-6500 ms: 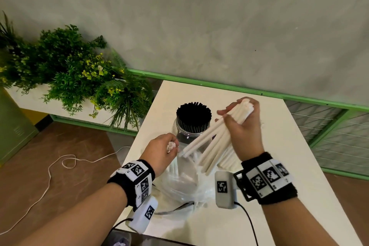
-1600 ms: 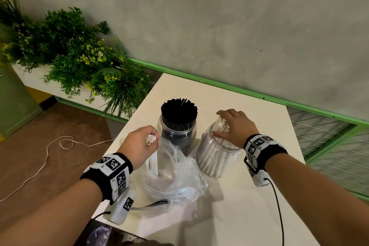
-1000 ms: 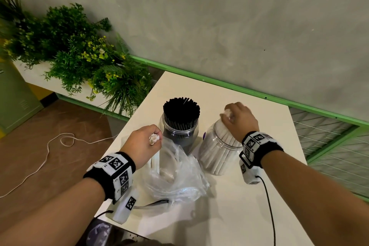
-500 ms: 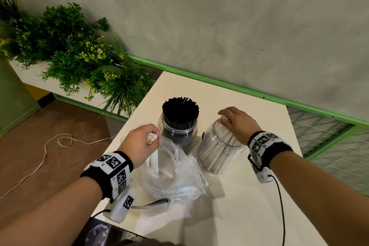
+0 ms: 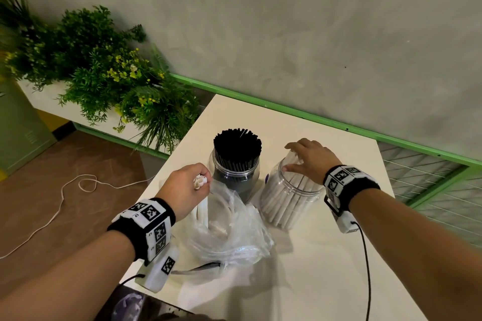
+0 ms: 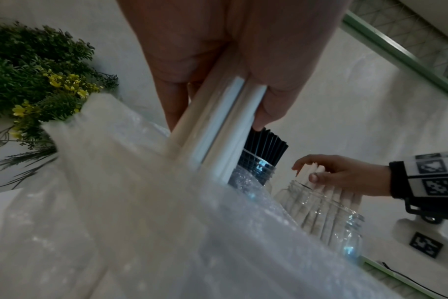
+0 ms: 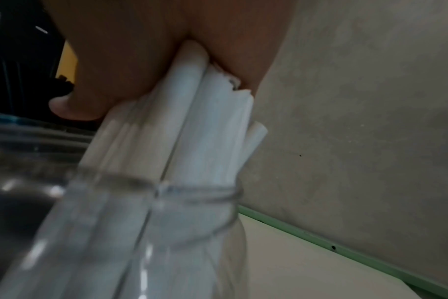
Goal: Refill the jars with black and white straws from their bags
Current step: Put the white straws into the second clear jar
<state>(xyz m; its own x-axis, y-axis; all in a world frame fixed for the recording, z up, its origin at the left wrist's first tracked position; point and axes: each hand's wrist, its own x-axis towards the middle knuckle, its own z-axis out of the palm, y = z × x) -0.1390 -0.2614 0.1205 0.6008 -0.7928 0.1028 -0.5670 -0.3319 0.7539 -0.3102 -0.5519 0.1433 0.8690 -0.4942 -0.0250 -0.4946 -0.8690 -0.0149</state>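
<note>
Your left hand (image 5: 185, 187) is gripping a small bunch of white straws (image 6: 219, 129) that is standing in the clear plastic bag (image 5: 229, 232) on the table (image 5: 300, 281), while your right hand (image 5: 309, 159) is resting with loose fingers on the white straws crowding the tilted jar (image 5: 289, 200), just beside the upright jar of black straws (image 5: 236, 161).

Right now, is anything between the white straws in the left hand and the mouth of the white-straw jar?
Yes. The right hand lies over the white-straw jar, resting on the straw tops and covering most of its mouth. The left hand grips its white straws above the plastic bag. Nothing else visible blocks the way.
</note>
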